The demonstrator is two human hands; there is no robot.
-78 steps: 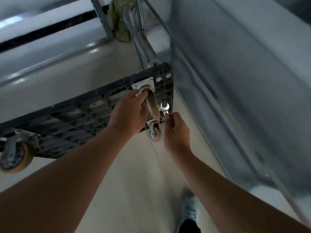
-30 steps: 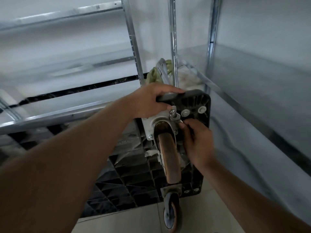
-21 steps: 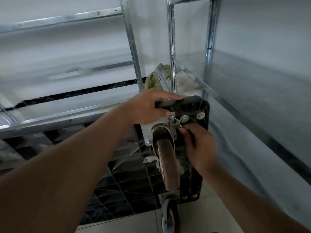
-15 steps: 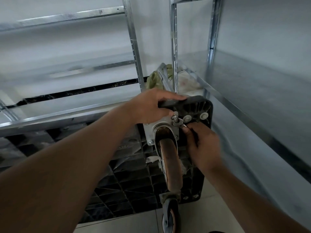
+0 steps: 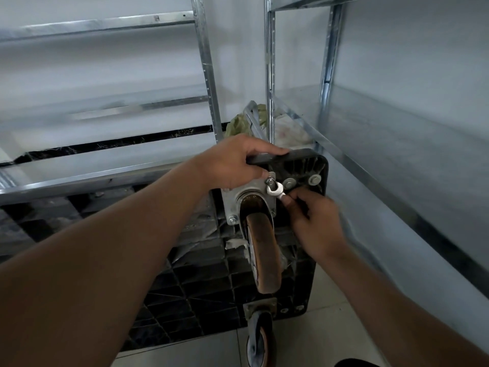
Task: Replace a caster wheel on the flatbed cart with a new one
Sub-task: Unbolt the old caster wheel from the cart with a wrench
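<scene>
Rust-brown, worn caster wheel hangs from its steel plate, bolted near the top right corner of the upended cart; it looks heavy and stiff. Right hand pinches a small wrench on a corner bolt. Left hand grips the cart's top edge, steadying it.

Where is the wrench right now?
Head view, centre: the wrench sits on the caster plate's upper right bolt, held by the right hand.
</scene>
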